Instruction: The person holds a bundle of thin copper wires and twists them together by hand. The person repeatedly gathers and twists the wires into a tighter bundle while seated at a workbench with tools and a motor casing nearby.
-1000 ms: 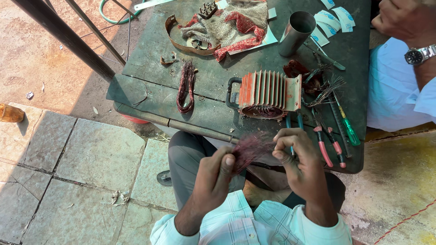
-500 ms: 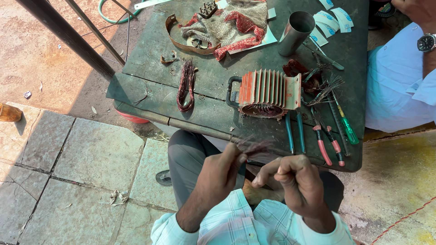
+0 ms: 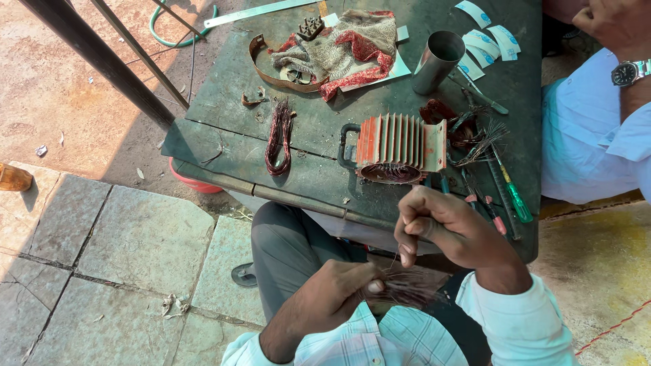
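My left hand [image 3: 332,298] is closed around a bundle of thin copper wire [image 3: 407,291] held low over my lap. My right hand [image 3: 441,227] is raised above it, fingers curled, pinching fine strands that run down to the bundle. Just beyond my hands, at the near edge of the dark green worktable [image 3: 230,142], stands an orange finned motor stator [image 3: 397,146] with copper windings showing at its open end.
A loose coil of reddish wire [image 3: 279,135] lies left of the stator. A patterned cloth [image 3: 339,51], a metal cup [image 3: 437,61], paper strips [image 3: 488,41], screwdrivers and pliers [image 3: 505,193] lie on the table. Another person's arm with a wristwatch [image 3: 627,71] is at right.
My left hand has dropped toward my lap with the wire bundle. My right hand has lifted and drawn strands upward, away from the bundle.
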